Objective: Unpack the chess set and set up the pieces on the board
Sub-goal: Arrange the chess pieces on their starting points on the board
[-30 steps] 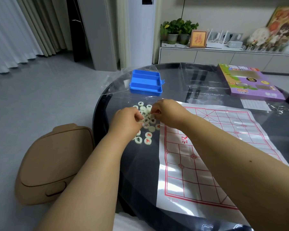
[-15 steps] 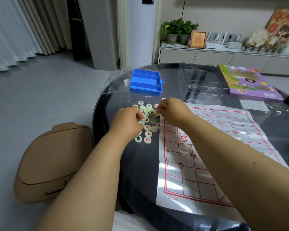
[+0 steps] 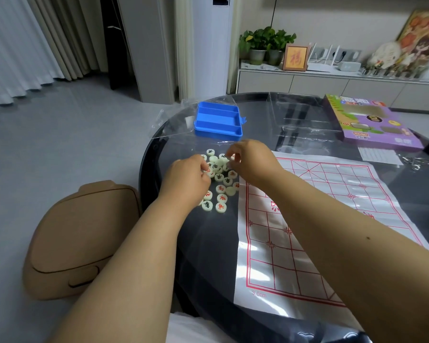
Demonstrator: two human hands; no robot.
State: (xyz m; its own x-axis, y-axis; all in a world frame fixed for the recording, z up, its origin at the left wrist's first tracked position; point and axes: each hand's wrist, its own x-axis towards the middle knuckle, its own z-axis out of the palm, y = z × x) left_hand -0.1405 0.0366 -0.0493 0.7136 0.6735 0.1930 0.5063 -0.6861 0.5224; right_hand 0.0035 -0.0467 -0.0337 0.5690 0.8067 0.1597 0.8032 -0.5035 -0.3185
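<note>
Blue tray (image 3: 218,121) sits empty; both hands' curled fingers (image 3: 229,154) pick among loose chess pieces (image 3: 221,186); grip unclear.

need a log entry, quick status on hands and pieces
Left hand and right hand both picking in the piece pile. Board laid out, bare. Nothing blocking.

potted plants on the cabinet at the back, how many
2. Both potted plants stand side by side at the left end of the low cabinet: one on the left, one right beside it, next to the framed picture.
</note>
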